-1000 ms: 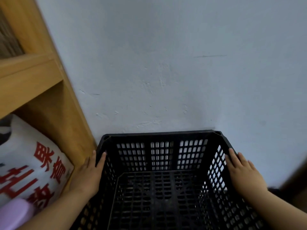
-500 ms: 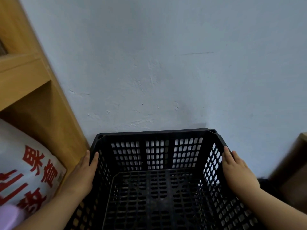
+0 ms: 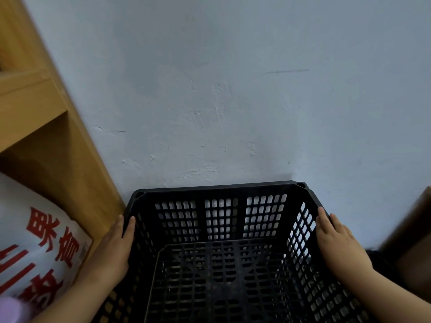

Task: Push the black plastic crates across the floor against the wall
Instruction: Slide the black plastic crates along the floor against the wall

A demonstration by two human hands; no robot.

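A black plastic crate [image 3: 221,190] with perforated walls and floor fills the lower middle of the head view. Its far rim sits right at the pale grey wall [image 3: 233,101]. The crate holds nothing. My left hand [image 3: 114,248] lies flat on the outside of the crate's left rim, fingers pointing toward the wall. My right hand [image 3: 335,238] rests the same way along the right rim. Both forearms run out of the bottom of the frame.
A wooden shelf unit [image 3: 46,127] stands against the wall close to the crate's left side. A white sack with red characters [image 3: 39,243] sits in its lower bay. A brown box edge [image 3: 412,231] shows at the right.
The view has shifted slightly. The crate and both hands keep the same hold, with the crate's far rim staying at the wall.
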